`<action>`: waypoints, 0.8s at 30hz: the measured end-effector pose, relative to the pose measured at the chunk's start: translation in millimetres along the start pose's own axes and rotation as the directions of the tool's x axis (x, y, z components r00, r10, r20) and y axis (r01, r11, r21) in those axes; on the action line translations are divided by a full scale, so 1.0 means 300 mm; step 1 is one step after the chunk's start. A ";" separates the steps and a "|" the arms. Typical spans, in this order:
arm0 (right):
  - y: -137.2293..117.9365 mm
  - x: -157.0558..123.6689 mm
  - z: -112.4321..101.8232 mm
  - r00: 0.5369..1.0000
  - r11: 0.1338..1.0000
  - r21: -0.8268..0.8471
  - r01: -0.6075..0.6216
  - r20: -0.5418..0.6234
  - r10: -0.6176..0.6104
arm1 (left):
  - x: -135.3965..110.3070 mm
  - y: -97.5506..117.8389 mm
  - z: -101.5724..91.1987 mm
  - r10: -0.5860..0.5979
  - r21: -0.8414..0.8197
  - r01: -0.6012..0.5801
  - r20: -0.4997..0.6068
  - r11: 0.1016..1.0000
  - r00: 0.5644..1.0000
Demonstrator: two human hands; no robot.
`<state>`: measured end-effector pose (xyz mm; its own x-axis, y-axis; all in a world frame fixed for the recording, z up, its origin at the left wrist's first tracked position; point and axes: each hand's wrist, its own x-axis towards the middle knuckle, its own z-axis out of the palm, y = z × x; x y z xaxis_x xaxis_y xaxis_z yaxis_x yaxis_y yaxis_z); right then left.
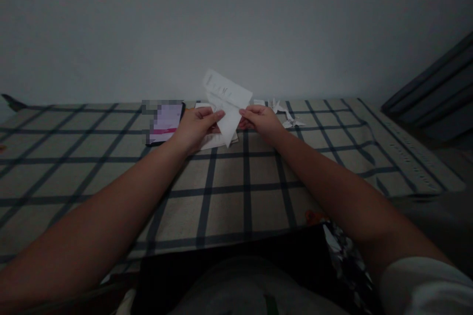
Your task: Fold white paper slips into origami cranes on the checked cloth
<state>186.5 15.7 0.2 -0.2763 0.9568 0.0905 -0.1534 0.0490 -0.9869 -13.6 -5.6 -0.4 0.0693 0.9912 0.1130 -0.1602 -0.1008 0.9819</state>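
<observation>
A partly folded sheet of white paper (229, 101) is held up between my two hands above the table. Its upper flap bears some dark marks, and a point hangs down at the bottom. My left hand (199, 125) pinches its left side between thumb and fingers. At the right edge, my right hand (261, 120) grips it the same way. Beneath and behind my left hand lie more white papers (210, 142), mostly covered by the hand and the held sheet.
A phone (168, 120) with a lit screen lies left of my left hand. Folded white paper pieces (291, 119) rest beyond my right hand. A checked cloth (229, 197) covers the table, which meets a plain wall (236, 24). Dark curtain-like fabric (436, 83) hangs at the right.
</observation>
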 end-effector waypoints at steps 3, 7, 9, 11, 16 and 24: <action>0.002 0.006 -0.003 1.000 1.000 0.022 0.014 -0.015 -0.014 | 0.007 0.005 -0.005 -0.029 -0.001 0.029 0.006 1.000 1.000; 0.005 0.010 -0.006 1.000 1.000 0.010 0.009 -0.018 -0.009 | 0.003 0.020 0.004 -0.051 0.019 0.051 -0.020 0.998 0.998; 0.006 0.012 -0.008 1.000 1.000 0.002 0.008 -0.017 -0.008 | -0.005 0.030 0.014 -0.061 0.025 0.061 -0.018 0.998 0.998; 0.007 0.014 -0.011 1.000 1.000 0.002 0.009 -0.015 -0.009 | -0.012 0.039 0.023 -0.070 0.030 0.070 -0.003 0.997 0.998; 0.012 0.015 -0.018 1.000 1.000 -0.020 0.022 -0.011 -0.023 | -0.012 0.035 0.021 -0.054 0.016 0.054 -0.006 0.998 0.999; 0.009 0.006 -0.017 0.996 0.996 -0.068 0.052 0.076 -0.047 | 0.000 0.028 0.013 0.000 -0.025 -0.003 -0.107 1.000 0.994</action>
<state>190.4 19.1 -3.0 -0.3398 0.9290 0.1466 -0.1029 0.1182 -0.9876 -11.2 -6.9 8.5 -0.0368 0.9947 0.0961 -0.1849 -0.1013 0.9775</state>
